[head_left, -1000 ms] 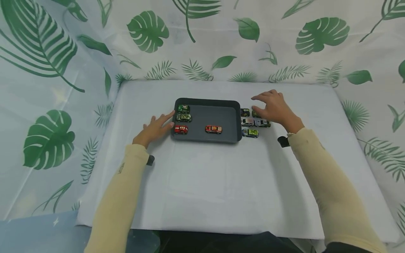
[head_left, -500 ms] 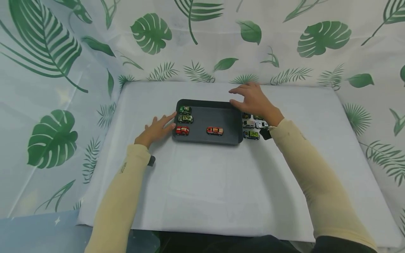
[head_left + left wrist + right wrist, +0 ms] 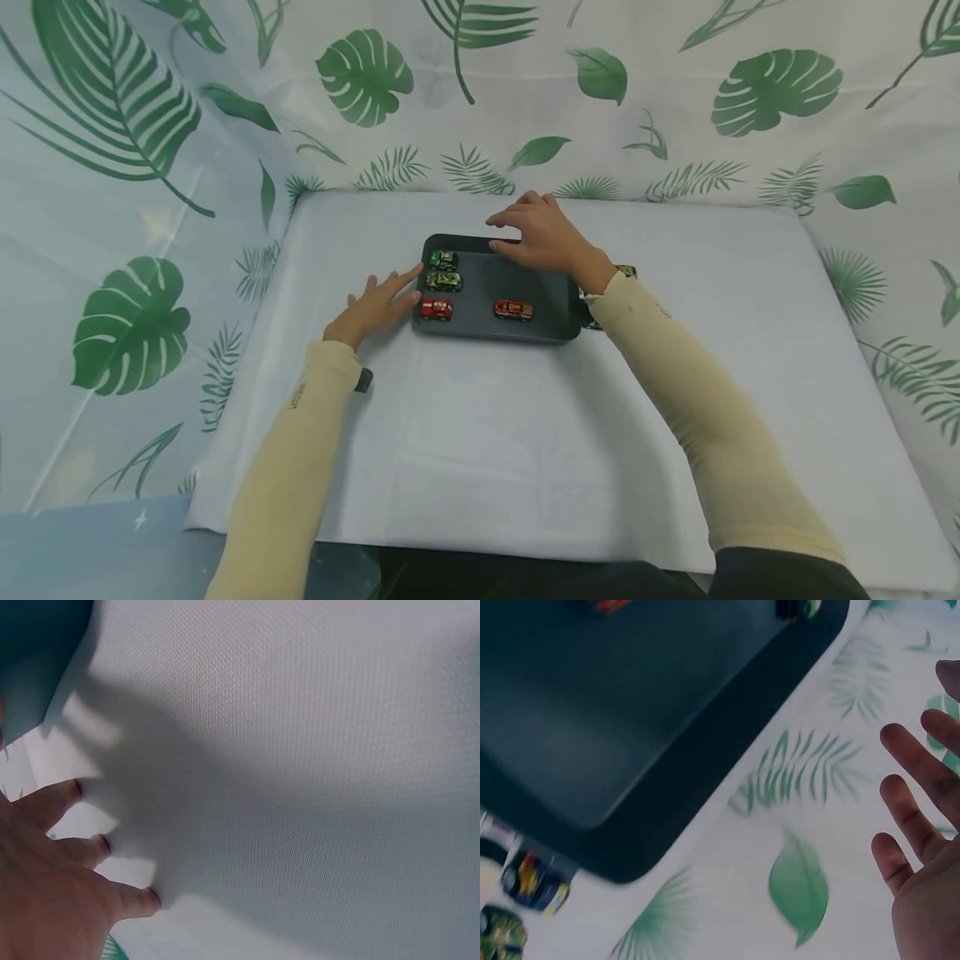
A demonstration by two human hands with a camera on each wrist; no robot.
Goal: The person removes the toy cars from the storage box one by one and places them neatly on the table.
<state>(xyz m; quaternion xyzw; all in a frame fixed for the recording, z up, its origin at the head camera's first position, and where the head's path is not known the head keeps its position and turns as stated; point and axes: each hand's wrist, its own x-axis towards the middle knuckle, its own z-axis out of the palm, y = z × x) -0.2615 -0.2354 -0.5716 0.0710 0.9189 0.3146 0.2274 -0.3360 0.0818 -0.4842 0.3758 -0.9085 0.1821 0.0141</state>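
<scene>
Below the tray's left wall my left hand lies with fingers spread, fingertips at the grey tray; in the left wrist view several fingertips rest on the cloth. My right hand is over the tray's far right part, thumb and fingers apart. No toy car shows in it in the right wrist view, though a small reddish patch by the thumb is too small to identify. Inside the tray sit a green toy car, a camouflage one, a red one and an orange-red one.
Several more toy cars stand against the tray's right side, mostly covered by my right forearm in the head view. White cloth covers the table. A leaf-print curtain hangs along its back.
My right hand has moved left from above the cars beside the tray to over the tray. The left hand stays at the tray's left side, and the cars inside have not moved.
</scene>
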